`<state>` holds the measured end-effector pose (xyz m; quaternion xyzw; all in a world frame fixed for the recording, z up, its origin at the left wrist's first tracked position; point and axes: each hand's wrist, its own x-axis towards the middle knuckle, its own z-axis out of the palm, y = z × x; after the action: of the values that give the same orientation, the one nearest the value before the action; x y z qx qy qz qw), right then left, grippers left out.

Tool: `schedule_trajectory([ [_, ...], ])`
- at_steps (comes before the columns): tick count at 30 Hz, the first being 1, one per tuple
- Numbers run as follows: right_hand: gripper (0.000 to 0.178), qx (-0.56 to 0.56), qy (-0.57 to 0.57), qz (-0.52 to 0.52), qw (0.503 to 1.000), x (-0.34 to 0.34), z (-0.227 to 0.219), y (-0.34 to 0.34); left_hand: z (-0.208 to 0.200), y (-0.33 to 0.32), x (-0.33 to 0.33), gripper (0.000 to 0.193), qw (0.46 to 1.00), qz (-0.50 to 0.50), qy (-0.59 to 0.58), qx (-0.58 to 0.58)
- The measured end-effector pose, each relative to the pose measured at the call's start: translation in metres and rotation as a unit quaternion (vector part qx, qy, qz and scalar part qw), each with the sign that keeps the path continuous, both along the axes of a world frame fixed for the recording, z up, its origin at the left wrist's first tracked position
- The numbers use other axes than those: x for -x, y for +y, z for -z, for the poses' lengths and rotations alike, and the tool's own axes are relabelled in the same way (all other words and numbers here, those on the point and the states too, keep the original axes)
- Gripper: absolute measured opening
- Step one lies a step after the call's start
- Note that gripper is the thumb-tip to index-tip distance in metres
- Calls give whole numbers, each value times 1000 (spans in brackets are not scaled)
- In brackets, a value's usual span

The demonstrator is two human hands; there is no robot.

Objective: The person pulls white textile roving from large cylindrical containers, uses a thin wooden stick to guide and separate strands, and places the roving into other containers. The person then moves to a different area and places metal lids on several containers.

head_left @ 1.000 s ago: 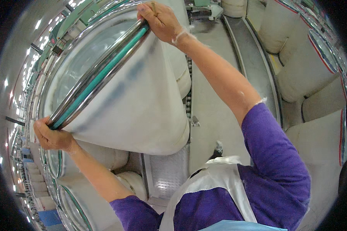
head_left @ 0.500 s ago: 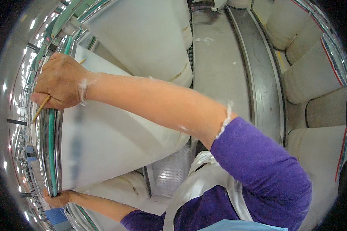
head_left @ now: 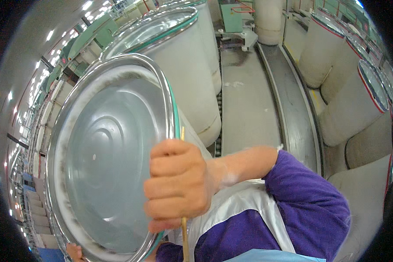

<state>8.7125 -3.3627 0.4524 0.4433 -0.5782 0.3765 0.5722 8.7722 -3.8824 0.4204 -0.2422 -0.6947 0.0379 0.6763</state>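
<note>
A large white cylindrical can (head_left: pixel 62 218) with a shiny metal rim and a green band leans before me, its open top facing up. Inside lies a grey round plate (head_left: pixel 113 161) with ringed ridges. My right hand (head_left: pixel 177 183) is closed around the near right part of the rim. A thin wooden stick (head_left: pixel 184 238) is also held in that fist, its ends showing above and below. At the lower left, the fingers of my left hand (head_left: pixel 74 252) curl over the rim; the can hides the rest of that hand.
Other tall white cans (head_left: pixel 185 65) with green-banded rims stand beyond. Cans with red-banded rims (head_left: pixel 353 105) line the right side. Between them runs a grey floor strip (head_left: pixel 249 105) beside a metal channel (head_left: pixel 299 96). A green machine part (head_left: pixel 230 17) stands at the far end.
The can has tipped and turned so its open top now faces me. My right hand has swung nearer and to the right with the rim and stick. My left hand has moved slightly lower.
</note>
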Motion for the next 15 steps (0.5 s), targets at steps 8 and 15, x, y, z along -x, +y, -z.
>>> schedule_trajectory([
  [8,32,-35,35,57,997,85,-13,-10,-1,46,121,27,980,164,-33,-111],
  [15,34,-12,8,58,998,182,-8,47,-20,158,189,33,962,182,-27,-202],
])
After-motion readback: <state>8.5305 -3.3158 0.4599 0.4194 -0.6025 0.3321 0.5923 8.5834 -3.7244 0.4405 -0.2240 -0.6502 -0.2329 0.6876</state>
